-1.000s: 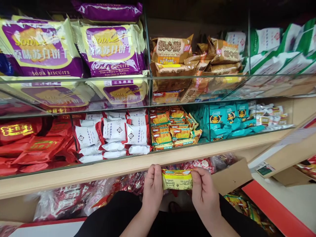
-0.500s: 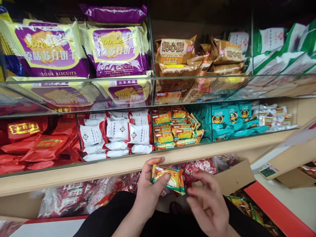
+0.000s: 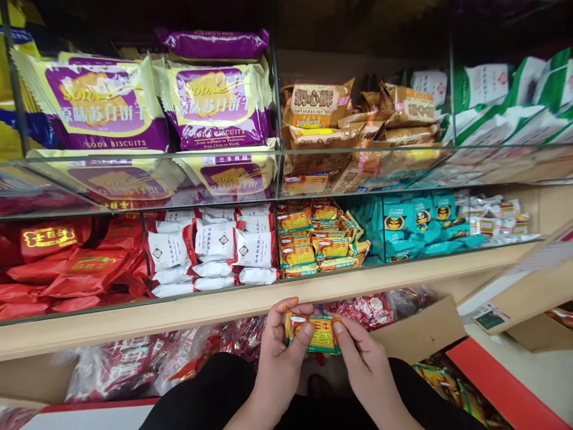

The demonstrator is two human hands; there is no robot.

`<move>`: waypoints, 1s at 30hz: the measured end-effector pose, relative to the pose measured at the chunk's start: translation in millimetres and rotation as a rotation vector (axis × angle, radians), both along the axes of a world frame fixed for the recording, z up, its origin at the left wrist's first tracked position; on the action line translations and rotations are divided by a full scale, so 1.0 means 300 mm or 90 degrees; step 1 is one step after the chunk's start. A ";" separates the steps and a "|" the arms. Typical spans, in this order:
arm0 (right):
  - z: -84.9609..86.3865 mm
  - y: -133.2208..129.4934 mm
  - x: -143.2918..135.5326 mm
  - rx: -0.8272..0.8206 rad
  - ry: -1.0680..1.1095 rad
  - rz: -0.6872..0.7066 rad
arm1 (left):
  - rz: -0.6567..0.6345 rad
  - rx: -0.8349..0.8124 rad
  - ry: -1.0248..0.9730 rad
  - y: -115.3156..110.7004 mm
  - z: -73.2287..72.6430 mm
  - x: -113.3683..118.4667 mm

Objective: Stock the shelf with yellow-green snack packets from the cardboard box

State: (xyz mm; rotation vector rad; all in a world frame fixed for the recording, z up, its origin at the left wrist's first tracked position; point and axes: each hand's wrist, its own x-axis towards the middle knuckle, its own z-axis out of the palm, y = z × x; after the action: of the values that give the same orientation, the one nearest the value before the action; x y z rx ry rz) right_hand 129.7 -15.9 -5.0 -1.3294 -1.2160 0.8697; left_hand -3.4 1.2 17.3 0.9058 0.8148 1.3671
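Note:
Both hands hold one small yellow, orange and green snack packet [image 3: 320, 335] below the shelf edge, its printed face turned up. My left hand [image 3: 283, 352] grips its left end, thumb on the front and fingers behind. On the right end, my right hand [image 3: 363, 358] pinches the wrapper, thumb and fingers together. Similar yellow packets [image 3: 298, 249] are stacked in the lower shelf compartment just above the hands. White and red packets [image 3: 215, 239] stand to the left of that stack, and teal packets [image 3: 396, 221] to its right.
Purple soda biscuit packs [image 3: 101, 107] and brown packs [image 3: 319, 101] fill the upper shelf behind a glass front [image 3: 224, 179]. Red packets [image 3: 89, 269] lie lower left. Beneath the wooden shelf edge [image 3: 179, 310] are bagged red packets [image 3: 116, 364] and an open cardboard box [image 3: 421, 331].
My right hand has moved left and closed on the packet's right end. The packet has been levelled and shifted slightly right with my left hand. The view has shifted a little.

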 end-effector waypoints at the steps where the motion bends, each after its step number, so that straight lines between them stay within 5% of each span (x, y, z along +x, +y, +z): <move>1: -0.003 -0.003 -0.002 0.011 0.027 0.008 | 0.016 0.017 0.017 -0.002 0.000 0.003; 6: 0.047 -0.010 0.037 0.080 0.118 0.159 | 0.040 0.105 0.065 -0.013 0.008 0.006; 8: 0.111 0.027 0.075 0.123 0.042 0.104 | 0.039 0.122 0.056 -0.013 0.007 0.005; 11: 0.233 0.152 0.112 0.222 -0.056 -0.039 | 0.049 0.114 0.063 -0.010 0.004 0.008; 15: 0.339 0.369 0.081 0.275 -0.116 0.002 | 0.028 0.016 0.086 -0.006 0.000 0.015; 20: 0.340 0.496 0.015 0.242 -0.280 0.072 | -0.016 -0.023 0.089 -0.006 -0.008 0.001; 30: 0.366 0.494 0.021 0.256 -0.424 0.053 | 0.004 -0.027 0.103 -0.005 -0.019 0.001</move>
State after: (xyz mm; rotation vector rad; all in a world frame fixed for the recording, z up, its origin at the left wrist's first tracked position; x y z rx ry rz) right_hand 136.0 132.5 104.9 -1.2720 -1.8553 0.1960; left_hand -3.1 -0.3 11.5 0.9907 0.9671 1.2899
